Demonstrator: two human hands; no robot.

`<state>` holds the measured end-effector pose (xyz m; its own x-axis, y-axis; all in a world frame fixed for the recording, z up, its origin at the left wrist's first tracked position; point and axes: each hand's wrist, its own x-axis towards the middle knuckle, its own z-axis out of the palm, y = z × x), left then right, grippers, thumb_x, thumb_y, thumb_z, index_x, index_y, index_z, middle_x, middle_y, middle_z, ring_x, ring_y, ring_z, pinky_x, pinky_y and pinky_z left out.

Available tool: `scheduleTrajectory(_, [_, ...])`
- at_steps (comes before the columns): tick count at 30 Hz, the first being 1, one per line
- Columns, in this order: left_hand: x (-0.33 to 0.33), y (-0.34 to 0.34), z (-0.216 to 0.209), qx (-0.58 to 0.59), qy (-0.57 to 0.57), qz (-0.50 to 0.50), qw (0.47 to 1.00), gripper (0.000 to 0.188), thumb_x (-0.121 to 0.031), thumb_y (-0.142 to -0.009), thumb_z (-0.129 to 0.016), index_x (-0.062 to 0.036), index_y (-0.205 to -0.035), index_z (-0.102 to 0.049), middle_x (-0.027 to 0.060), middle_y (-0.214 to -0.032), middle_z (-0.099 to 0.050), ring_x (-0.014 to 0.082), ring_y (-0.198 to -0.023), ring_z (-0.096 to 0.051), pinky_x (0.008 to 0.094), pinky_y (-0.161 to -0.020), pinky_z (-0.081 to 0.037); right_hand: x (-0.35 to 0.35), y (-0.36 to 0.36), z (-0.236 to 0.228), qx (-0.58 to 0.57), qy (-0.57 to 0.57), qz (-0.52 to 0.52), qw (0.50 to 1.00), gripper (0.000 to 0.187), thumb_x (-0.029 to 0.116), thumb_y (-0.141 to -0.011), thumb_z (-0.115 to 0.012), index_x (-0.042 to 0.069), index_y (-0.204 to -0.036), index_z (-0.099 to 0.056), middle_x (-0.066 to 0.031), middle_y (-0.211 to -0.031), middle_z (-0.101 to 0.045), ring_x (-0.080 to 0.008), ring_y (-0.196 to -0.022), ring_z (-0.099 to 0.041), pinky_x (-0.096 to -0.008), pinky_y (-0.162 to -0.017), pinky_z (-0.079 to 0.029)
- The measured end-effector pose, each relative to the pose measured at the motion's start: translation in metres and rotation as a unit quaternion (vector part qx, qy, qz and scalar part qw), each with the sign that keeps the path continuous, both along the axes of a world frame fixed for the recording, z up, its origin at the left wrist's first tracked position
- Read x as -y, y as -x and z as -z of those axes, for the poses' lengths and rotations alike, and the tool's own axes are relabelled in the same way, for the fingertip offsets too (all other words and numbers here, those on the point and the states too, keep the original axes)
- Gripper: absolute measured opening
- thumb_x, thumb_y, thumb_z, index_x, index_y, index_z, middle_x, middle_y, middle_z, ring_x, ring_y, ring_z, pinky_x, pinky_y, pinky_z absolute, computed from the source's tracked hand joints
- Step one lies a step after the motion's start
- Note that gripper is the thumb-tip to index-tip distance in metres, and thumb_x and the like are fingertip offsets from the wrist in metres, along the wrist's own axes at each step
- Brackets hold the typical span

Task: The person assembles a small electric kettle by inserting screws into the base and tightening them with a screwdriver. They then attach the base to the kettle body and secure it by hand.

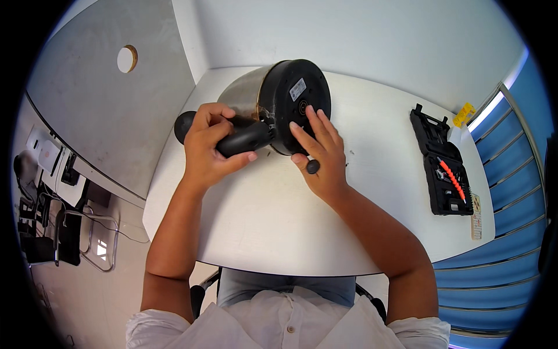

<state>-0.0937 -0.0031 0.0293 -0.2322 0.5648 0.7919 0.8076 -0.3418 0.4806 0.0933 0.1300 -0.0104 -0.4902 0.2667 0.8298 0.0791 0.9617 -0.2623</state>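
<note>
An electric kettle (247, 90) with a steel body lies tilted over on the table. Its round black base (317, 87) faces me, with a pale label and a ringed socket in the middle. My left hand (208, 142) is closed around the black handle (247, 138), which is partly loose-looking or cracked where it meets the base; I cannot tell which. Against the base rests my right hand (322, 145), its fingers stretched over the surface. Between its thumb and palm sticks out a small black round-ended thing (313, 167); the rest of it is hidden.
On the right of the white table (279, 232) lies an open black tool case (444, 166) with a red flexible shaft (452, 179) in it. Beside it are a yellow box (464, 115) and a beige strip (476, 217). A grey panel (110, 104) stands at the left, a metal railing (517, 192) at the right.
</note>
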Motion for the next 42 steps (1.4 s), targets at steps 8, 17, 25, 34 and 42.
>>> scheduleTrajectory(8, [0.006,-0.008,-0.004,0.032,0.021,0.008,0.999,0.044,-0.029,-0.056,-0.082,0.0028,-0.069,-0.054,0.0109,-0.109,-0.044,0.0229,-0.097,-0.048,0.0343,-0.085,-0.041,0.0,-0.003,-0.006,-0.029,-0.007,0.004,1.0,0.039,0.035,-0.082,-0.062,0.019,-0.117,-0.062,-0.0122,-0.135,-0.046,-0.0314,-0.125,-0.038,-0.0463,-0.098,-0.026])
scheduleTrajectory(17, [0.0,-0.01,0.0,0.007,-0.019,-0.005,1.0,0.042,-0.026,-0.051,-0.084,0.0025,-0.066,-0.057,0.0126,-0.104,-0.051,0.0228,-0.09,-0.053,0.0335,-0.08,-0.046,0.004,-0.001,-0.006,-0.043,-0.014,0.014,0.999,0.044,0.016,-0.073,-0.07,0.015,-0.116,-0.062,-0.0119,-0.125,-0.05,-0.0293,-0.116,-0.043,-0.0467,-0.096,-0.03])
scheduleTrajectory(25, [0.002,-0.008,-0.004,-0.067,0.018,-0.055,0.996,0.04,-0.024,-0.048,-0.084,0.0019,-0.067,-0.06,0.0126,-0.107,-0.054,0.0248,-0.093,-0.057,0.0348,-0.08,-0.049,0.006,-0.002,-0.001,-0.019,0.037,-0.049,0.998,0.047,0.012,-0.069,-0.071,0.003,-0.114,-0.06,-0.0081,-0.102,-0.053,-0.0243,-0.094,-0.05,-0.0372,-0.085,-0.035])
scheduleTrajectory(34, [0.0,-0.008,-0.003,-0.08,0.023,-0.052,0.995,0.038,-0.023,-0.049,-0.083,0.0004,-0.067,-0.06,0.0127,-0.108,-0.057,0.0273,-0.096,-0.06,0.035,-0.08,-0.051,0.006,-0.001,0.001,-0.038,0.069,-0.079,0.994,0.043,0.012,-0.071,-0.07,0.001,-0.111,-0.06,-0.0094,-0.103,-0.053,-0.0269,-0.095,-0.05,-0.0371,-0.084,-0.041])
scheduleTrajectory(42, [0.001,-0.005,-0.002,-0.121,0.01,-0.097,0.988,0.04,-0.031,-0.052,-0.082,-0.0043,-0.073,-0.062,0.0109,-0.11,-0.057,0.0275,-0.098,-0.057,0.0377,-0.083,-0.043,0.005,-0.001,0.0,-0.043,0.063,-0.083,0.994,0.043,0.012,-0.072,-0.069,0.002,-0.113,-0.058,-0.0102,-0.105,-0.053,-0.0278,-0.097,-0.05,-0.0376,-0.084,-0.042])
